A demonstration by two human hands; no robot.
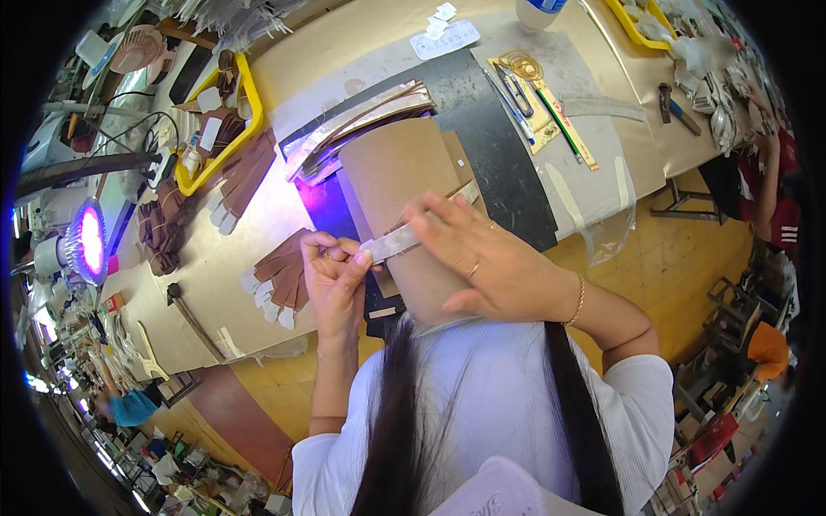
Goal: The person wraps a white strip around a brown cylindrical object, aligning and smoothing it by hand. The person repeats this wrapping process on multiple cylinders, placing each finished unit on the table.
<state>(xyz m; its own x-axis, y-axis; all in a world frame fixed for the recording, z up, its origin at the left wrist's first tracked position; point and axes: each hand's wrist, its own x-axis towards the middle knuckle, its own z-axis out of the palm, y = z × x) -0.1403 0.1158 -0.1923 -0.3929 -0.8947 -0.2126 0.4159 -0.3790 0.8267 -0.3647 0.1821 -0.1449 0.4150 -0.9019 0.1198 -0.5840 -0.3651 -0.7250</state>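
Note:
A narrow greyish-white strip [394,244] lies slantwise across a curved tan panel [391,168] in front of me. My left hand [337,279] pinches the strip's left end between thumb and fingertips. Over the strip's right part, my right hand [495,262] is stretched flat with its fingers apart; it covers some of the strip, and whether it presses down I cannot tell. Behind the panel rests a stack of long curved strips [361,120], brown and silvery. Brown strips with white ends [284,275] lie fanned out beside my left hand.
A black mat [516,185] lies beneath the panel. To the left stand a lit purple lamp [89,242], a yellow basket [254,112] and a hammer [191,318]. Scissors [518,95], pens and a ruler [568,125] lie right. A person [779,185] is at far right.

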